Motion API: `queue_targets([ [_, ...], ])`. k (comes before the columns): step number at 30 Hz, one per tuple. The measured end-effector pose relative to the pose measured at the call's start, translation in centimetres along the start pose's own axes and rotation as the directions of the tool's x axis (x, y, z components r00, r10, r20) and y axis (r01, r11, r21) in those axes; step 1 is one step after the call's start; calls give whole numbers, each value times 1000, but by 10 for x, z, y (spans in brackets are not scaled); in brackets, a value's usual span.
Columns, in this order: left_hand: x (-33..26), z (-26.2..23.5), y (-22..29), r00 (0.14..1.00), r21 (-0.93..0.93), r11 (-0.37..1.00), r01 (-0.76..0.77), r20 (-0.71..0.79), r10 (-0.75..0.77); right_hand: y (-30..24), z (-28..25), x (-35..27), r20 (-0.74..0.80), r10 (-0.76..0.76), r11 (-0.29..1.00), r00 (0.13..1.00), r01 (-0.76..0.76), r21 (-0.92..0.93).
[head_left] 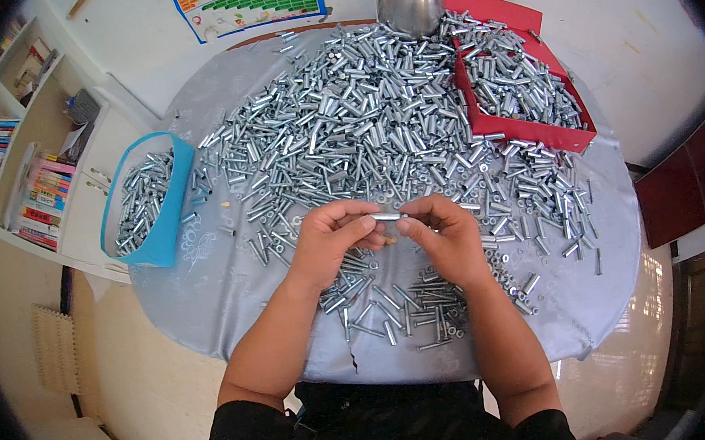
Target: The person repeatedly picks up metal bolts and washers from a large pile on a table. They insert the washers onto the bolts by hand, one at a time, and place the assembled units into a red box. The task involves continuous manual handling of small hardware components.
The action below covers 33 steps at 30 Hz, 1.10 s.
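Between my two hands, over the near middle of the table, lies a shiny metal sleeve anchor bolt (386, 216), held level. My left hand (338, 231) pinches its left end with thumb and fingers. At its right end, the thumb and fingertips of my right hand (444, 233) close on it; what they cover there is hidden. Beneath and in front of my hands are loose bolts (366, 313) and a cluster of thin bolts (437, 301). Nuts and washers (504, 278) lie beside my right wrist. A large heap of metal sleeves and bolts (343, 112) spreads beyond my hands.
A blue fabric bin (168, 204) holding similar parts stands at the left edge. At the back right is a red box (529, 133), filled with parts, beside a steel pot (411, 4). A grey cloth (201, 304) covers the round table. Shelves with books (40, 197) stand left.
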State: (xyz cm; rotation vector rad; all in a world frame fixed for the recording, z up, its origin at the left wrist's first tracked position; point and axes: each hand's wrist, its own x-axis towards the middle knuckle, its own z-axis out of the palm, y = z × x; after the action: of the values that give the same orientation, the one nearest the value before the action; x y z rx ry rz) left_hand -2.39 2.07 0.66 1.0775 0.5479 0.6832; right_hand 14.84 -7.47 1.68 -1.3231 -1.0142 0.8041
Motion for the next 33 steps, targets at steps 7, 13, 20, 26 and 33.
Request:
queue_targets([
  [7, 2, -1, -3, 1000, -11, 1000, -20, -9, 19, 5, -7, 0, 53, -116, 993, 992, 116, -2],
  [13, 1, 2, -6, 1000, -44, 999, -21, -22, 20, 1, -10, 0, 63, -17, 996, 998, 11, 92],
  [20, 0, 8, -2, 999, -6, 1000, -15, -40, 15, 0, -12, 0, 77, 123, 992, 989, -125, 25],
  [26, 1, 10, -5, 999, -8, 1000, -23, -25, 23, 0, -6, 0, 62, 100, 975, 993, -110, 194],
  [33, 5, 4, -1, 969, 229, 967, -114, -189, 159, -15, -40, 3, 259, 295, 953, 920, -302, -13],
])
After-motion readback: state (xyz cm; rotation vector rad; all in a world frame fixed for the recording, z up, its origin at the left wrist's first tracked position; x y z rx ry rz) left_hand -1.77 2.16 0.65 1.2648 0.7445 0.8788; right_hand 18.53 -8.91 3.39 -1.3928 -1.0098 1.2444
